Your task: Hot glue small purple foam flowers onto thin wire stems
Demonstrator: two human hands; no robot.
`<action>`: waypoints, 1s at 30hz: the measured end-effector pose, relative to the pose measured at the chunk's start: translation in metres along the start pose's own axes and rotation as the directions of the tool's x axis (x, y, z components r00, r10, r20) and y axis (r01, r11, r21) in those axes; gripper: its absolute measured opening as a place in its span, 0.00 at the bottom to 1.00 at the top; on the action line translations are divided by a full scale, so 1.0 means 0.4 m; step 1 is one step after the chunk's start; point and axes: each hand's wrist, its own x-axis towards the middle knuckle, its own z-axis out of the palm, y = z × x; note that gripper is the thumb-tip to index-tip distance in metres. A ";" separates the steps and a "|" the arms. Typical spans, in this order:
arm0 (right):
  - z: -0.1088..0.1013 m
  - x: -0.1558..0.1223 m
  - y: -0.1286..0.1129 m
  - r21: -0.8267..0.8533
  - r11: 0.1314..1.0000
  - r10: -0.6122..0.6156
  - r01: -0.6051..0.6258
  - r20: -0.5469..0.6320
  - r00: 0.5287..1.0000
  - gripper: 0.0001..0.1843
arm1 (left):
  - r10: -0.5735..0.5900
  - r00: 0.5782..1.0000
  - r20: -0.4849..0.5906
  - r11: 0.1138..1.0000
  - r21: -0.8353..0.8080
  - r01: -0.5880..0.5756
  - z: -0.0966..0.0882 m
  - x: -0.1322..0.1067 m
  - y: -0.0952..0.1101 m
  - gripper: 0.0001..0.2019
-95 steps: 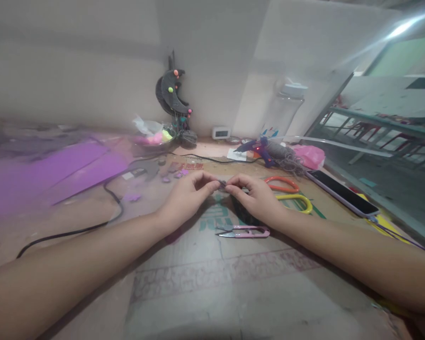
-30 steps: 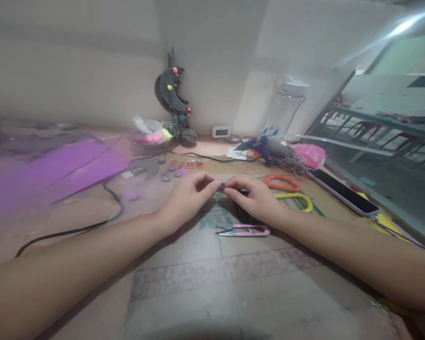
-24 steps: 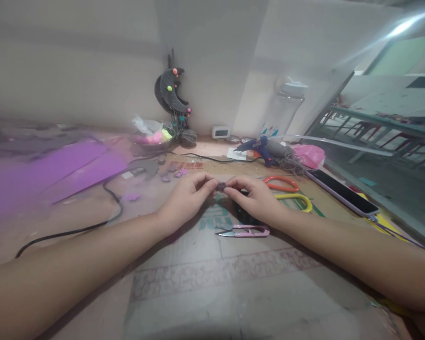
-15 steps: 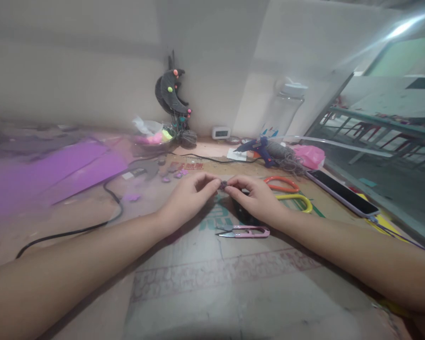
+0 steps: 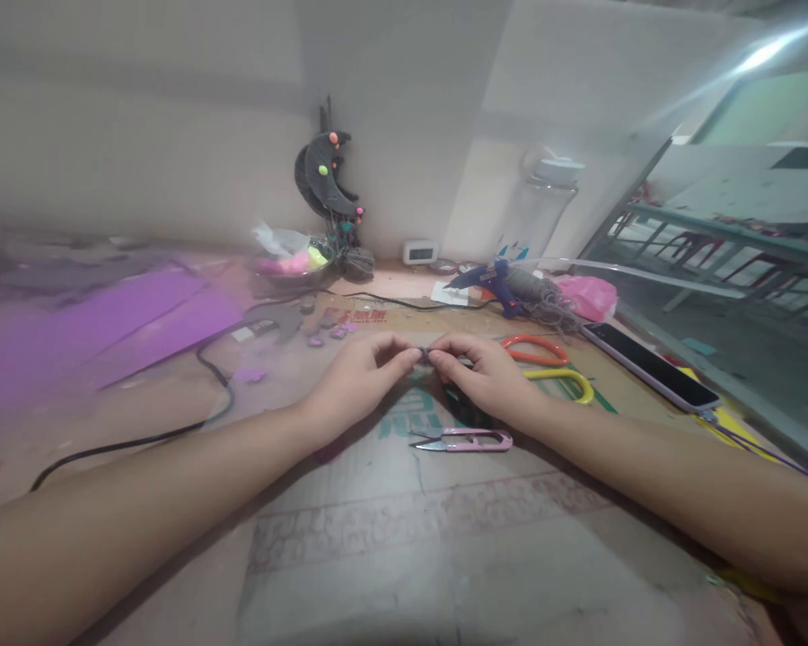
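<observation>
My left hand (image 5: 370,372) and my right hand (image 5: 481,372) meet over the middle of the table, thumbs and forefingers pinched. Between the fingertips sits a small dark purplish piece (image 5: 425,355), mostly covered, its kind too small to tell. Both hands grip it. Just below my right hand lie pink thread snips (image 5: 475,440), blades pointing left. Large scissors with one orange handle (image 5: 537,349) and one yellow handle (image 5: 569,386) lie beside and partly under my right hand. Small purple cut pieces (image 5: 340,332) are scattered beyond my left hand.
Purple sheets (image 5: 154,327) lie at left, near a black cable (image 5: 127,440). Along the wall stand a grey crescent ornament (image 5: 327,175), a bowl of bright bits (image 5: 293,265), a small clock (image 5: 420,252) and a clear bottle (image 5: 539,215). A blue glue gun (image 5: 502,285) and phone (image 5: 650,366) are at right.
The small piece has turned or sunk between the fingertips, and less of it shows. Both hands have otherwise barely moved.
</observation>
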 end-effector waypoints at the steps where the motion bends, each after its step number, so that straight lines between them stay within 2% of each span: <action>1: -0.001 0.001 0.000 -0.002 1.000 0.004 -0.004 -0.005 1.000 0.13 | 0.005 1.000 0.002 1.000 -0.004 -0.005 -0.001 0.001 -0.001 0.13; 4: -0.002 0.002 -0.002 0.005 1.000 0.024 -0.024 -0.021 0.999 0.15 | 0.014 1.000 0.010 1.000 -0.011 -0.014 -0.002 0.003 -0.002 0.16; 10: 0.003 -0.002 0.006 0.001 1.000 -0.005 0.005 0.002 1.000 0.16 | -0.029 1.000 0.002 0.999 -0.026 0.029 0.002 0.001 0.005 0.11; 13: -0.009 0.004 0.014 -0.024 0.998 -0.061 0.059 -0.072 0.996 0.15 | -0.034 0.999 -0.034 0.999 -0.005 0.034 0.001 0.000 0.006 0.11; 16: -0.046 0.012 0.007 -0.084 0.994 -0.081 0.068 -0.163 0.983 0.10 | -0.047 0.997 -0.063 0.999 0.002 0.048 -0.001 -0.001 0.006 0.10; 17: -0.061 0.011 -0.001 -0.109 0.993 -0.070 0.054 -0.144 0.987 0.08 | -0.051 0.997 -0.066 0.999 -0.005 0.051 -0.001 -0.001 0.005 0.10; 19: -0.087 -0.001 -0.025 -0.169 0.985 -0.032 0.038 0.034 0.999 0.07 | -0.057 0.996 -0.062 0.998 -0.019 0.056 -0.001 -0.001 0.004 0.10; 20: -0.095 -0.013 -0.040 -0.195 0.979 -0.030 0.066 0.180 0.983 0.07 | -0.060 0.996 -0.060 0.998 -0.023 0.059 -0.001 0.000 0.003 0.10; 22: -0.100 -0.041 -0.069 -0.288 0.940 -0.042 0.182 0.433 0.900 0.11 | -0.058 0.996 -0.061 0.998 -0.025 0.056 0.000 0.002 0.002 0.10; 24: -0.093 -0.066 -0.091 -0.370 0.870 -0.103 0.327 0.511 0.853 0.16 | -0.042 0.997 -0.068 0.999 -0.022 0.041 0.001 0.005 0.000 0.10; 25: -0.086 -0.075 -0.098 -0.396 0.838 -0.128 0.375 0.526 0.841 0.14 | -0.034 0.997 -0.073 0.999 -0.018 0.033 0.002 0.006 -0.001 0.10; 28: -0.064 -0.084 -0.095 -0.449 0.765 -0.180 0.462 0.540 0.822 0.06 | -0.027 0.996 -0.083 1.000 -0.002 0.027 0.002 0.009 -0.001 0.10; 30: -0.050 -0.081 -0.078 -0.486 0.707 -0.226 0.514 0.533 0.815 0.08 | -0.031 0.996 -0.080 1.000 -0.005 0.031 0.002 0.010 0.000 0.10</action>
